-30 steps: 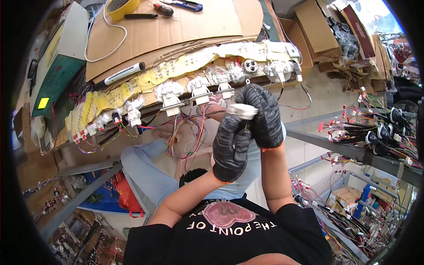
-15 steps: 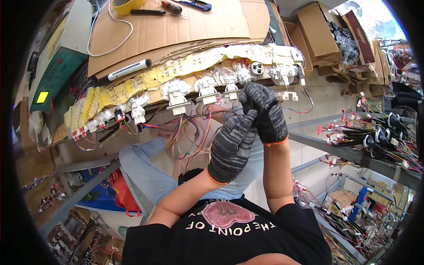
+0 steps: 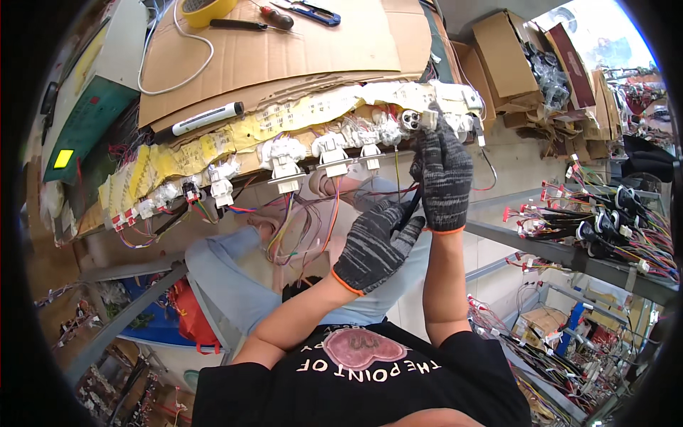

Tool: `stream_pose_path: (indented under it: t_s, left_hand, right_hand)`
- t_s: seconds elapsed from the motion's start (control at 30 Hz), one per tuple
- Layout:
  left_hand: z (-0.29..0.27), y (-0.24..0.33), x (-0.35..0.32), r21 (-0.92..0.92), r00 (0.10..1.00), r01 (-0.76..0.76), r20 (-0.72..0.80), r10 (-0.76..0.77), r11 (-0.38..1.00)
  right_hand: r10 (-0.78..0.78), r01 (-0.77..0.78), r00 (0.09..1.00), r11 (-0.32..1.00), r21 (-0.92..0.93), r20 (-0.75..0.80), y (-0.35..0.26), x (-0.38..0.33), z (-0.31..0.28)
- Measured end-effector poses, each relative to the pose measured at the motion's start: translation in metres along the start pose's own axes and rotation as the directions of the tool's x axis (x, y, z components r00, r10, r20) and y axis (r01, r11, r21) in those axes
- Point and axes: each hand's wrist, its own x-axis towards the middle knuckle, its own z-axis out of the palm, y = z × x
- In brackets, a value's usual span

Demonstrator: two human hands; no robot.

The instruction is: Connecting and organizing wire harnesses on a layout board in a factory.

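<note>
Both my hands wear grey-and-black striped knit gloves with orange cuffs. At the front edge of the connector board (image 3: 313,110), my right hand (image 3: 446,174) pinches a small white plug (image 3: 430,119) at its fingertips, right beside a round multi-hole socket (image 3: 410,120). Lower and to the left, my left hand (image 3: 373,245) is closed around a dark wire bundle (image 3: 411,206) that runs up toward my right palm; the glove hides part of it. White connector housings (image 3: 286,171) with coloured wires (image 3: 333,213) hang along the board's edge, left of my hands.
On the cardboard (image 3: 320,46) lie yellow tape (image 3: 206,10), a screwdriver (image 3: 276,16), a blue cutter (image 3: 313,11) and a marker (image 3: 208,119). A green-fronted tester (image 3: 85,135) stands left. Wire harnesses (image 3: 605,220) hang over a metal rail at right; open cartons (image 3: 509,60) stand behind.
My hands have come apart. The right has moved up, bringing the white plug beside the round socket; the left has dropped slightly, keeping hold of the dark wire bundle.
</note>
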Motion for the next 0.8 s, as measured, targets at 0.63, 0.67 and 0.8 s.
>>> stream_pose_path:
  t_s: [0.63,0.67,0.8]
  left_hand:
    - [-0.011,-0.020,-0.084,0.151,0.911,-0.345,-0.183,0.369,0.926]
    - [-0.018,-0.045,-0.117,0.003,0.909,-0.248,-0.345,0.234,0.969]
    - [-0.077,-0.144,-0.185,-0.449,0.496,0.001,-0.776,-0.390,0.894]
  right_hand:
    - [-0.089,0.427,0.891,0.499,-0.754,0.445,0.018,0.030,0.003]
    - [-0.118,0.455,0.882,0.474,-0.754,0.457,0.002,0.029,0.003]
    - [0.110,0.258,0.931,0.476,-0.841,0.349,-0.050,0.029,0.003]
